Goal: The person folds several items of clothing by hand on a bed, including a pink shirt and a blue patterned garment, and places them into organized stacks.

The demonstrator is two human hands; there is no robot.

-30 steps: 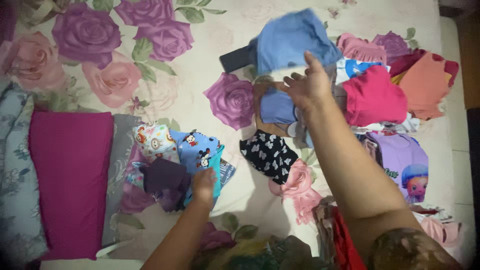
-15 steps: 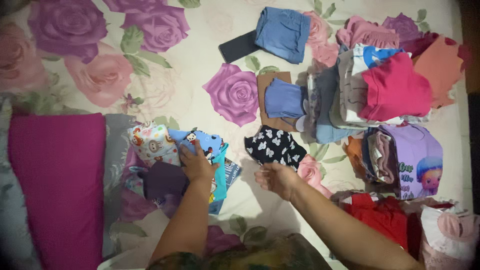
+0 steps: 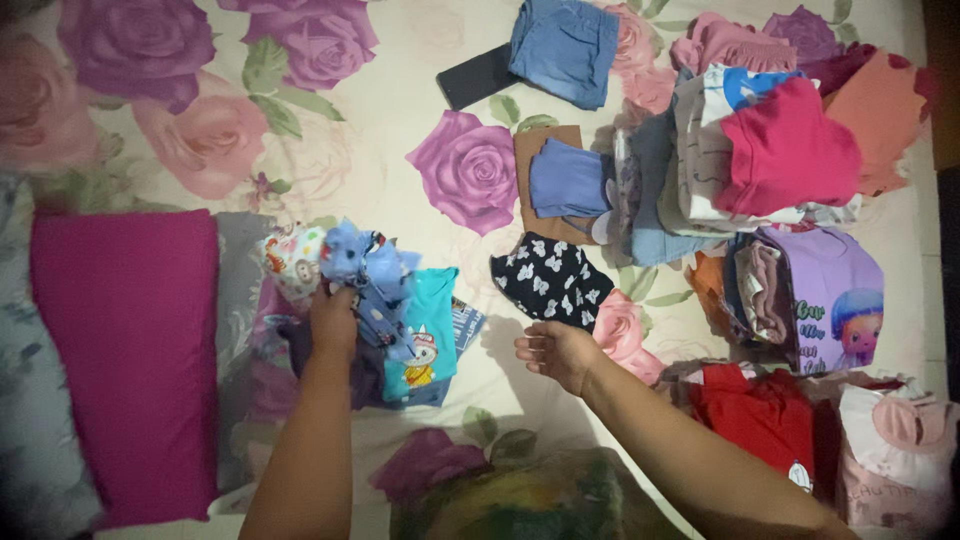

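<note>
Now pulling up the blue cartoon-print garment (image 3: 372,275), flat on its little pile half a second ago, and so uncovering a teal shirt (image 3: 425,335) underneath. Gripping it in the left hand (image 3: 333,322), fingers closed round a bunched edge, and holding it crumpled just above the pile at the near left of the floral bedsheet (image 3: 400,130), between a magenta folded cloth (image 3: 125,350) and a black butterfly-print piece (image 3: 550,283). Keeping the right hand (image 3: 553,352) open, palm up, fingers loosely curled, gripping nothing, hovering near the butterfly-print piece and barely shifted from half a second ago.

Probably risking most of all a drag on the pile below: lifting one-handed by a single bunched edge, with the hanging part touching the teal shirt and a white patterned piece (image 3: 292,262) just beside it, and so possibly tugging those out of their fold. Also risking a slipped grip, judging by how little cloth is pinched against how much is dangling, and dropping the garment in a heap onto the pile. Possibly brushing the butterfly-print piece with the right forearm when reaching across. Not endangering the tall stack topped by a pink top (image 3: 785,150), well apart at the far right.
</note>
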